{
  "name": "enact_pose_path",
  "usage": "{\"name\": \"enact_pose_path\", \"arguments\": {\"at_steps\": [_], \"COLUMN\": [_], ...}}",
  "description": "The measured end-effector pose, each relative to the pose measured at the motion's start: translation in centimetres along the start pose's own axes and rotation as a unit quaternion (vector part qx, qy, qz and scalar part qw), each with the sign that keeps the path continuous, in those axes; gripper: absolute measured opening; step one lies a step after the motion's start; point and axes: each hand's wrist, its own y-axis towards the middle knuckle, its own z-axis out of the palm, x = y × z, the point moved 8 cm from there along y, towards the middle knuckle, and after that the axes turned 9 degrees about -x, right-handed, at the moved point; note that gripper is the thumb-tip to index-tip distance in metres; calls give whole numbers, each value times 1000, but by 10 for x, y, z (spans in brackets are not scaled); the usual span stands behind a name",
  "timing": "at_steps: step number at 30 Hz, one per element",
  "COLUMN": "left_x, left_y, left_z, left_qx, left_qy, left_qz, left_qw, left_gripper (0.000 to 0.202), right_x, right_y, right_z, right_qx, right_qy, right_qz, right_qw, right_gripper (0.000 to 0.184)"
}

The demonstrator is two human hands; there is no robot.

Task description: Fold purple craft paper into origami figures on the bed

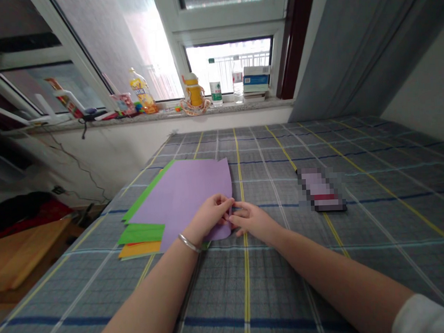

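A sheet of purple paper [182, 188] lies on top of a stack, its right edge bent up a little. Green paper [142, 234] and orange paper [140, 248] stick out beneath it on the left. My left hand [214, 213], with a silver bangle at the wrist, pinches the purple paper near its right edge. My right hand [250, 218] meets it there from the right, thumb and fingers closed at the same edge. The fingertips of both hands nearly touch, and they partly hide the bit of paper between them.
The papers rest on a plaid cloth [286, 291]. To the right lies a phone [322, 191], its screen blurred out. Along the windowsill stand a yellow cup [194, 91], bottles [215, 83] and a blue-white box [256, 79]. A wooden surface [27, 253] is at lower left.
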Motion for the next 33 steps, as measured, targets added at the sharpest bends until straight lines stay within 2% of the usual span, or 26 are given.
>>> {"name": "enact_pose_path", "arguments": {"at_steps": [4,14,19,22,25,28,30,33], "left_x": [0,6,2,-2,-11,-25,-31,-33], "left_y": [-2,-1,-3,-4,-4,-3,-3,-3], "left_z": [3,3,2,1,-2,-10,-14,-17], "left_qx": [35,74,73,68,40,-25,-52,-63], "left_qy": [-20,-28,-26,38,127,173,190,205], "left_qz": [-18,-29,-27,-8,51,128,155,165], "left_qw": [999,996,997,997,990,976,968,963], "left_gripper": [38,41,35,27,27,27,27,23], "right_x": [1,-2,0,-1,-2,-2,-1,0], "right_y": [-1,0,-1,-1,3,9,14,24], "right_z": [-1,-4,-3,-3,-5,-5,1,19], "right_qx": [2,53,55,45,30,0,-4,24], "right_qy": [12,53,67,46,-33,-142,-188,-200], "right_qz": [-3,9,20,18,-4,-34,-50,-52], "right_qw": [1000,997,996,998,999,989,981,978], "right_gripper": [42,35,34,35,43,53,55,49]}}
